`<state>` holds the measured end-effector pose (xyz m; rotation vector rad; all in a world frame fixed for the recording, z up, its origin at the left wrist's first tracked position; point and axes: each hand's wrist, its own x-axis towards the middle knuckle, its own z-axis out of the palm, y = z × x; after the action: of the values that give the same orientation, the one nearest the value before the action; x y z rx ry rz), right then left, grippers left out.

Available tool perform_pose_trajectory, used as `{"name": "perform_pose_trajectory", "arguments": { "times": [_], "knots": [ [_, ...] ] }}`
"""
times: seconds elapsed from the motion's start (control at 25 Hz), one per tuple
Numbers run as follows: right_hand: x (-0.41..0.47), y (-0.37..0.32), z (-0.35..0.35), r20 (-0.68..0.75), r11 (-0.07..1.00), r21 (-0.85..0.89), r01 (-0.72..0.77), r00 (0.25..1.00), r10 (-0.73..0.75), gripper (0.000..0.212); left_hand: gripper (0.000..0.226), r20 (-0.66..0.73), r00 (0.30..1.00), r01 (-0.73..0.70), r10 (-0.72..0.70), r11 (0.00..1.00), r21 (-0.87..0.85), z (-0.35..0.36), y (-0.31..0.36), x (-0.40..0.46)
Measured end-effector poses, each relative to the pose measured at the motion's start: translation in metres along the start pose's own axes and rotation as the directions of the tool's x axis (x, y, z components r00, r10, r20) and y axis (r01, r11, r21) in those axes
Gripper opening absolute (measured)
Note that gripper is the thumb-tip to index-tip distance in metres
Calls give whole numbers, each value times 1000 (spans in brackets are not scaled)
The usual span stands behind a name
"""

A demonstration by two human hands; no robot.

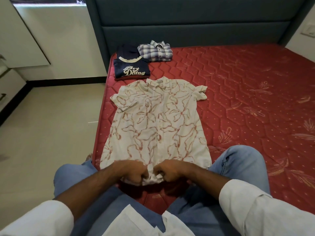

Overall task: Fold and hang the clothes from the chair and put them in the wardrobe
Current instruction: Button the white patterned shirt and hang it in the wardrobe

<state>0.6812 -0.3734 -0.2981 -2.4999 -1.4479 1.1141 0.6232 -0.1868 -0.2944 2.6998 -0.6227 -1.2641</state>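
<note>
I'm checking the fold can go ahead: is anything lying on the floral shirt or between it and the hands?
Nothing visible. The left hand and right hand both grip the hem of the floral shirt, which lies flat on the red mattress. The folded navy T-shirt and plaid shirt lie beyond its collar.

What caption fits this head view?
Both hands grip the floral shirt's hem on the mattress, folded clothes beyond.
</note>
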Motion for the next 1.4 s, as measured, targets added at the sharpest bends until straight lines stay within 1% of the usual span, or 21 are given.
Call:
{"name": "perform_pose_trajectory", "arguments": {
  "times": [0.08, 0.16, 0.2, 0.24, 0.28, 0.32, 0.36, 0.4, 0.44, 0.48, 0.52, 0.6, 0.68, 0.76, 0.92, 1.0, 1.12, 1.16, 1.28, 1.32, 1.4],
  "knots": [
    [-3, -2, 4, 125, 996, 89, -8, 992, -3, 34, 15, 174, 985, 33, -10, 991, -126, 8, 10, 1],
    [-3, 4, -5, 293, 953, 293, -81, 956, -9, 31, 15, 244, 970, 92, -15, 947, -307, 2, 1, -1],
    [-1, 9, -14, 358, 898, 421, -128, 933, -35, 30, 18, 212, 977, 93, -5, 907, -410, -7, -9, 0],
    [2, 17, -26, 378, 840, 517, -164, 924, -52, 29, 20, 115, 993, 61, -7, 879, -472, -19, -20, 3],
    [7, 28, -40, 332, 803, 573, -166, 942, -42, 28, 20, -52, 998, 3, -30, 889, -457, -33, -34, 8],
    [14, 39, -54, 216, 787, 600, -143, 976, 13, 28, 19, -248, 967, -39, -66, 918, -395, -48, -46, 15],
    [25, 51, -70, 51, 797, 592, -119, 993, 110, 26, 19, -437, 893, -63, -103, 935, -350, -62, -59, 26],
    [37, 65, -85, -123, 814, 571, -111, 968, 219, 25, 23, -583, 799, -100, -151, 921, -376, -77, -68, 38],
    [50, 78, -99, -276, 814, 571, -109, 908, 315, 24, 27, -663, 715, -149, -222, 878, -454, -90, -76, 51],
    [65, 89, -111, -388, 792, 603, -92, 834, 393, 23, 32, -695, 653, -208, -300, 812, -546, -102, -82, 66],
    [82, 99, -122, -459, 760, 647, -59, 766, 450, 23, 36, -691, 621, -252, -370, 740, -623, -113, -88, 82],
    [114, 117, -138, -537, 720, 694, -3, 664, 520, 21, 44, -666, 592, -315, -454, 630, -710, -132, -97, 113],
    [139, 134, -147, -579, 718, 696, 9, 599, 553, 20, 46, -649, 569, -314, -505, 596, -739, -142, -110, 140],
    [155, 152, -147, -596, 728, 685, -11, 566, 569, 20, 41, -668, 541, -274, -510, 644, -714, -147, -128, 162],
    [167, 180, -137, -614, 720, 694, -30, 496, 613, 20, 32, -728, 519, -135, -447, 798, -587, -156, -157, 183],
    [173, 184, -139, -650, 745, 667, -34, 464, 603, 13, 27, -734, 536, -78, -417, 841, -535, -168, -164, 187],
    [176, 183, -140, -628, 742, 668, -65, 487, 608, 28, 46, -691, 609, -29, -389, 860, -510, -170, -159, 184],
    [176, 184, -138, -609, 725, 686, -64, 495, 620, 30, 51, -690, 606, -11, -395, 864, -504, -165, -156, 184],
    [177, 190, -146, -541, 645, 762, -63, 485, 687, 38, 60, -718, 525, -8, -458, 841, -542, -157, -150, 186],
    [179, 192, -153, -566, 671, 736, -90, 463, 683, 40, 66, -714, 519, -11, -470, 832, -555, -160, -150, 187],
    [186, 194, -167, -697, 791, 599, -123, 405, 591, 46, 78, -709, 544, 25, -448, 854, -520, -168, -151, 191]
  ]
}}
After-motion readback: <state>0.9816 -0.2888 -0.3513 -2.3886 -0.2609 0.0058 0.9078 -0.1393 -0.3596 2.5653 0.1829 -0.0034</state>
